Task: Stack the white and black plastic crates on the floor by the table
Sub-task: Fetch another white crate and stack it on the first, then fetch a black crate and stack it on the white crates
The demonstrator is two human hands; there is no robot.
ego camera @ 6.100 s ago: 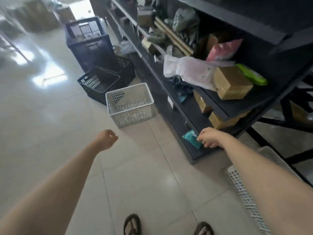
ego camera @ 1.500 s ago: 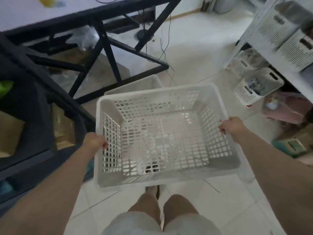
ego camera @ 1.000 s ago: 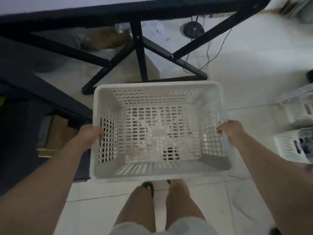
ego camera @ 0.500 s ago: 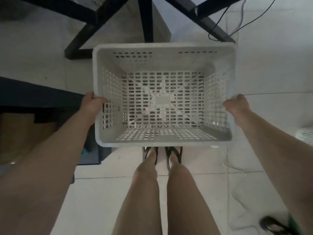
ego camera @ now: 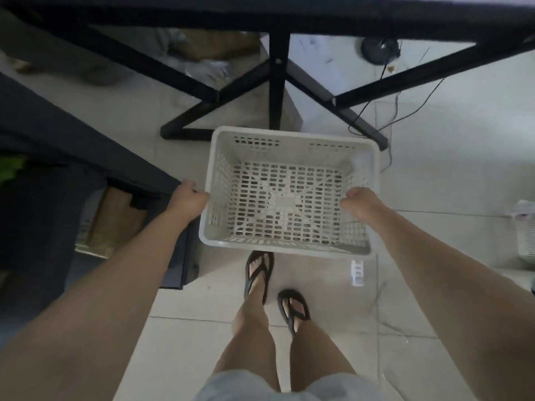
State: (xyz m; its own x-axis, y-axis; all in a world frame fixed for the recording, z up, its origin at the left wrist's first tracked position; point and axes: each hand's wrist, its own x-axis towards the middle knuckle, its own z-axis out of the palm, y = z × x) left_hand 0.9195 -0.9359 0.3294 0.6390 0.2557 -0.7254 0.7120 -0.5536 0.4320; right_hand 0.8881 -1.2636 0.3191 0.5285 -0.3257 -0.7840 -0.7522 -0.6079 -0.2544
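Note:
A white perforated plastic crate [ego camera: 289, 140] sits low over the tiled floor, just in front of my feet and in front of the black table's crossed legs [ego camera: 279, 82]. Whether it rests on another crate I cannot tell. My left hand [ego camera: 186, 199] grips its left rim. My right hand [ego camera: 360, 202] grips its right rim from over the inside wall. The crate is empty. No black crate is in view.
A dark shelf unit [ego camera: 86, 157] with a cardboard box [ego camera: 115, 221] stands close on the left. Black cables [ego camera: 390, 111] trail on the floor under the table. Another white basket [ego camera: 525, 233] is at the right edge. A small white object [ego camera: 357, 272] lies by my right foot.
I carried the white crate from the shelf aisle over to the table and lowered it toward the floor; both hands have stayed on its side rims.

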